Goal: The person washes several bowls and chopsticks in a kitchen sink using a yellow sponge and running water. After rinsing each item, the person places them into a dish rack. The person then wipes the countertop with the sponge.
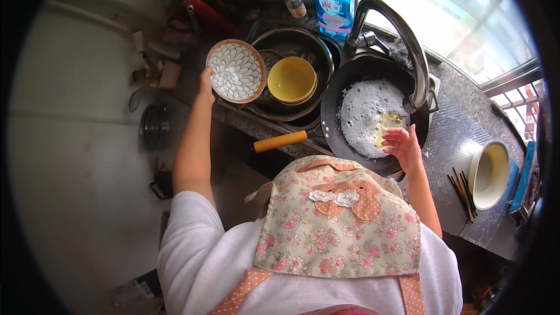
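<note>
At the left, my left hand [207,85] grips the rim of a shallow bowl [237,71] with a grey petal pattern and an orange-brown edge. The bowl is tilted so its inside faces me. My right hand [403,146] hovers over the near right side of a black wok [330,100], fingers loosely curled, with nothing visible in it. White suds [358,111] cover the wok's middle. A yellow item [388,123], perhaps a sponge or cloth, lies in the suds just beyond my fingertips. Yellow bowls [292,79], stacked, sit in a metal basin [327,59] left of the wok.
A chrome faucet [400,15] arches over the wok, whose wooden handle [280,141] points left. Behind stand a blue soap bottle [334,6] and a small jar [296,6]. At right are a cream basin [490,175] and chopsticks [463,194]. A red thermos [199,8] stands at back left.
</note>
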Available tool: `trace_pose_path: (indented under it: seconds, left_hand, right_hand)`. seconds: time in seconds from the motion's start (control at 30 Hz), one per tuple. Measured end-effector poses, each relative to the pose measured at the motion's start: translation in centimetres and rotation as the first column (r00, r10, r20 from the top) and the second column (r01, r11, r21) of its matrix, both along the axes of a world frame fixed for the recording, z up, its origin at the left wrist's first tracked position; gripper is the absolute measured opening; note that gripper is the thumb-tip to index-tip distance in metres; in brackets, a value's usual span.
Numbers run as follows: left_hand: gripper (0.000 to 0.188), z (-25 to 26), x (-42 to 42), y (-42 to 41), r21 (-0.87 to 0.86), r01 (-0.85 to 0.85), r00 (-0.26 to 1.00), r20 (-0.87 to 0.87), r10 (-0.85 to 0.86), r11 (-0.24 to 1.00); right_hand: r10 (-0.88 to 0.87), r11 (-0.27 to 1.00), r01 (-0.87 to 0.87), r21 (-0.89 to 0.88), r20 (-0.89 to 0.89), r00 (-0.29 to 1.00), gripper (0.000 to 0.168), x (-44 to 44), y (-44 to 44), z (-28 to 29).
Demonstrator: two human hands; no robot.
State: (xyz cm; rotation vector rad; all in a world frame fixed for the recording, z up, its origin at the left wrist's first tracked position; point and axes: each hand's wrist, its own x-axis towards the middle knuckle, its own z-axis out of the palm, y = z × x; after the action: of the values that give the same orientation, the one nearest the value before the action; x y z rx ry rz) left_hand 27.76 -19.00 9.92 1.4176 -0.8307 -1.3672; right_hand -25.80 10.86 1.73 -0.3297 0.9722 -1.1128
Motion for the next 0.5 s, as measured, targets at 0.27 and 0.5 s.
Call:
trace_pose_path:
  seconds: [0.27,0.5]
  left_hand:
    - [0.018,-3.8,2.7,-2.7,0.004,0.061,0.995,0.076,-0.061,0.998]
    - [0.014,-1.2,-2.9,-2.7,-0.037,0.262,0.932,0.269,-0.243,0.964]
  right_hand:
    - [-0.022,0.999,0.025,-0.040,0.071,0.997,0.070,0.8,-1.1,1.1]
    - [0.016,0.999,-0.012,0.034,-0.136,0.991,0.051,0.7,-1.7,0.0]
